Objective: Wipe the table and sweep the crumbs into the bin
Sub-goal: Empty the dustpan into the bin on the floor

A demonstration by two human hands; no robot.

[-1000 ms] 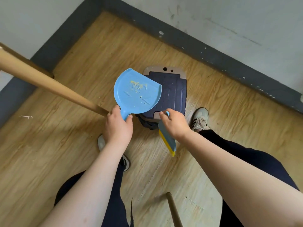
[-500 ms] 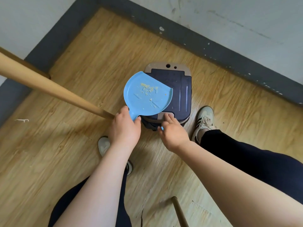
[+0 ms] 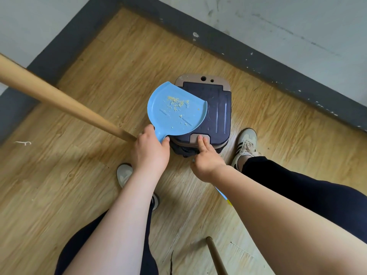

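Head view, sole entry. Item: blue dustpan (image 3: 174, 111), held level over the left half of the bin; left hand (image 3: 150, 153) wraps its handle at the pan's 7 o'clock. Contents: yellow crumbs (image 3: 176, 102), scattered toward the pan's 12 o'clock. Item: bin (image 3: 216, 114), dark lid shut, tan rim, standing on the wooden floor (image 3: 79, 175) at 12 o'clock from the feet. Right hand (image 3: 206, 163): fingers extended, fingertips (image 3: 200, 138) pressing the tan latch at the lid's 6 o'clock edge; a blue-and-yellow brush (image 3: 224, 195) shows under the wrist, grip on it cannot be told. Item: pale wooden leg (image 3: 65, 108), slanting from 9 o'clock, presumably the table's. Risk: the lid, once released, may rise into the pan overhead and tip crumbs to the floor; tilting the pan early would do likewise.
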